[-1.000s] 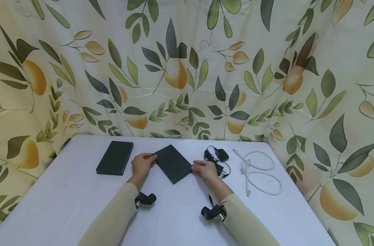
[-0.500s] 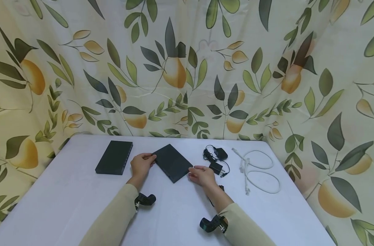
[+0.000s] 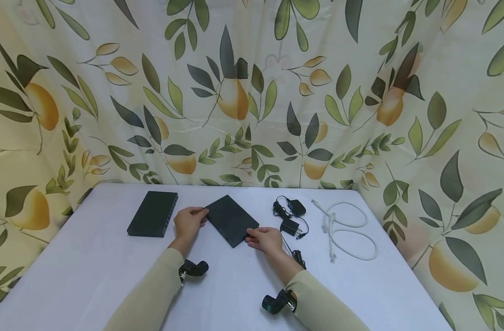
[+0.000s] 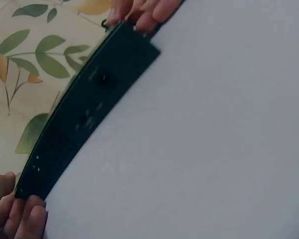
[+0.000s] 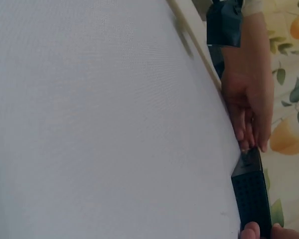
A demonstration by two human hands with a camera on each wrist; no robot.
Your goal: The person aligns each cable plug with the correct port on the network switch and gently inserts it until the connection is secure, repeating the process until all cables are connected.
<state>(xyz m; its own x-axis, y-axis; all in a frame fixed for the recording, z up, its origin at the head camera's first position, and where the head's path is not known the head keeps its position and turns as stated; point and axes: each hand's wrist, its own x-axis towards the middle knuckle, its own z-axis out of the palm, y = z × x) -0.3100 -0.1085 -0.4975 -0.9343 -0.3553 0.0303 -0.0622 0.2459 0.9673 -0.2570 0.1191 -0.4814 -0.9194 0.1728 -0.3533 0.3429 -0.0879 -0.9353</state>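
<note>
Both hands hold a flat black electronic box [image 3: 231, 218], turned at an angle in the middle of the white table. My left hand [image 3: 187, 226] pinches its left corner between thumb and fingers. At the near right edge, my right hand [image 3: 268, 240] grips it, thumb on top and fingers below. The left wrist view shows a long side of the box [image 4: 94, 107], with a round socket and small marks. In the right wrist view, a perforated side of the box [image 5: 253, 199] faces the camera between the two hands.
A second, thicker black box [image 3: 152, 214] with ports along its side lies at the left. Right of the hands are black power adapters [image 3: 291, 225] with cords, a bundled black cable [image 3: 298, 258] by the right wrist, and a white network cable [image 3: 353, 227]. A patterned curtain hangs behind.
My right hand has slid from the right corner toward the near left along the box's edge, uncovering the adapter and bundled cable. The left hand keeps its hold; the box lies almost the same.
</note>
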